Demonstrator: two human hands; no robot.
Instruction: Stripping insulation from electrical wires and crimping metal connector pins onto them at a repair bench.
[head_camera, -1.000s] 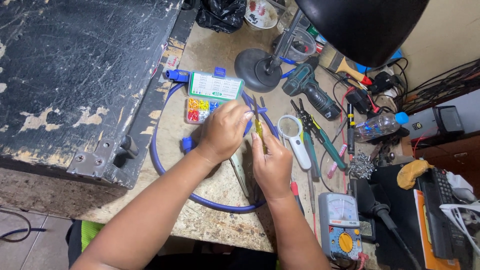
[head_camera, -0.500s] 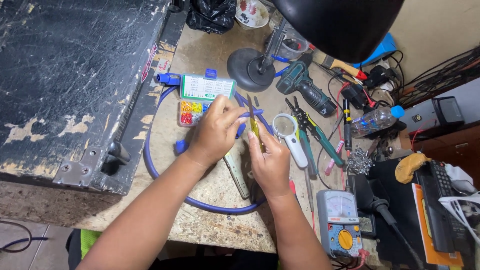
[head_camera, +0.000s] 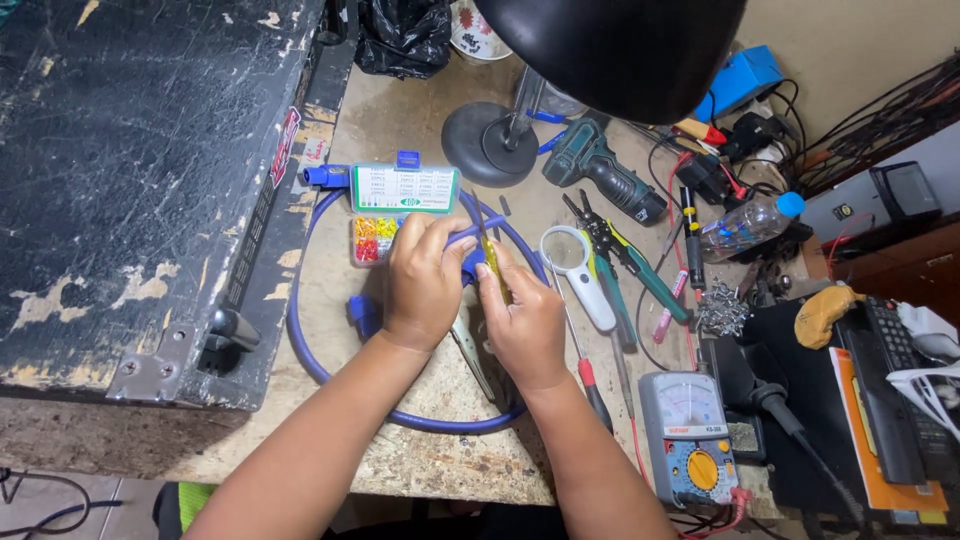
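A large black road case (head_camera: 130, 180), its paint scraped and flaking, fills the left of the scene, with metal corner fittings along its near edge. It stands on a worn workbench (head_camera: 440, 450) that runs to the right, where a black desk lamp (head_camera: 610, 50) hangs over the far side on its round base (head_camera: 490, 143), placed to light the spot where the hands work.

A thick blue cable (head_camera: 330, 370) lies in a wide loop on the bench, looped so that its end comes up to the middle, within reach of both hands. The left hand (head_camera: 422, 285) is closed around the cable's blue connector (head_camera: 470, 262), gripping it firmly to keep it steady. The right hand (head_camera: 525, 320) is curled shut around a yellow-handled screwdriver (head_camera: 492, 262), its tip pointing to the connector; the tip itself is hidden between the fingers, so where exactly it meets the connector cannot be seen.

Just beyond the hands sits a small clear parts box (head_camera: 400, 195) with red and yellow pieces, close enough to pick from. To the right lie a magnifying glass (head_camera: 570, 252), green-handled pliers (head_camera: 630, 262), a teal cordless drill (head_camera: 600, 170), a plastic water bottle (head_camera: 748, 225) and, near the bench's front edge, an analogue multimeter (head_camera: 690, 435). A second screwdriver (head_camera: 590, 385) with a red and black handle lies partly under the right forearm. The far right is a tangle of wires and dark devices, cut off by the frame and hard to sort out.
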